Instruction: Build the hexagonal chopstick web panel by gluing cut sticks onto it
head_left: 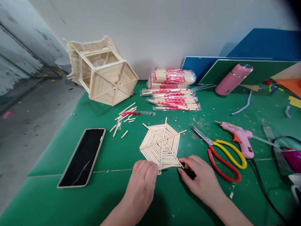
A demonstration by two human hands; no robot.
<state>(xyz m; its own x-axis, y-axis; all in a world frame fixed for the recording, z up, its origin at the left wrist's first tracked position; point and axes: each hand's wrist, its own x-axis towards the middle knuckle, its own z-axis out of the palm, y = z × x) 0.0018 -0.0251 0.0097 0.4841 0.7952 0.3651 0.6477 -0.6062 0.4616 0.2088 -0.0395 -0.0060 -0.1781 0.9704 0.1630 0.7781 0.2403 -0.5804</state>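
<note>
A flat hexagonal panel of glued wooden sticks point(161, 145) lies on the green table point(113, 194), with three long sticks crossing it like spokes. My left hand point(143, 177) rests at the panel's near edge, fingers curled against the sticks. My right hand point(199, 179) is at the panel's near right corner, thumb and forefinger pinched on the end of a stick there.
A black phone point(82, 157) lies at the left. Red-and-yellow scissors point(221, 155) and a pink glue gun point(240, 138) with its black cord lie at the right. Behind are cut stick pieces point(124, 121), packs of wrapped chopsticks point(172, 89), a hexagonal stick lantern frame point(103, 73), a pink flask point(232, 78).
</note>
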